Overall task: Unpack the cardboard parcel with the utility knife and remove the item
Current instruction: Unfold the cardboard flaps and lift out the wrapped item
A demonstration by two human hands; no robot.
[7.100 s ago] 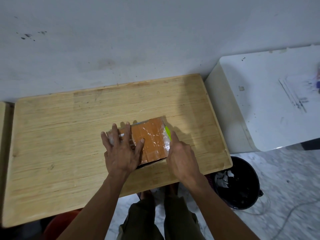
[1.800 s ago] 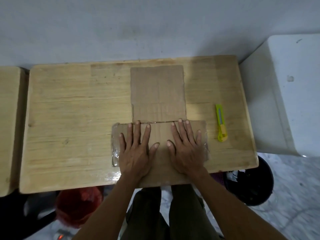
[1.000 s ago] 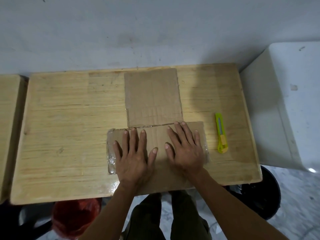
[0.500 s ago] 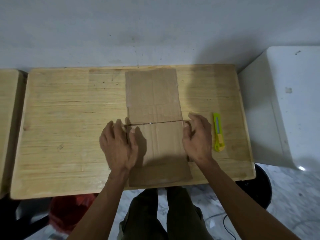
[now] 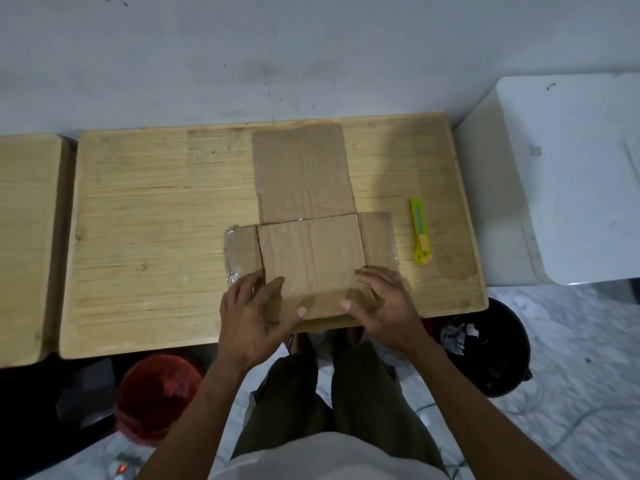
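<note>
The side flaps have opened flat again. Both hands, left (image 5: 254, 313) and right (image 5: 382, 306), grasp the cardboard (image 5: 311, 251) near edge on the wooden table (image 5: 156, 237); knife (image 5: 420, 235) lies right, grey wall (image 5: 311, 53) behind.

The cardboard parcel (image 5: 311, 251) lies opened out flat, brown and creased, spreading away from both hands (image 5: 256, 317), which grip its near flap and tilt it up at the worktop edge. Crinkled clear tape clings to its two side flaps. The yellow utility knife (image 5: 420, 231) lies flat, just beyond and outside the right hand (image 5: 384, 306), apart from the cardboard.
</note>
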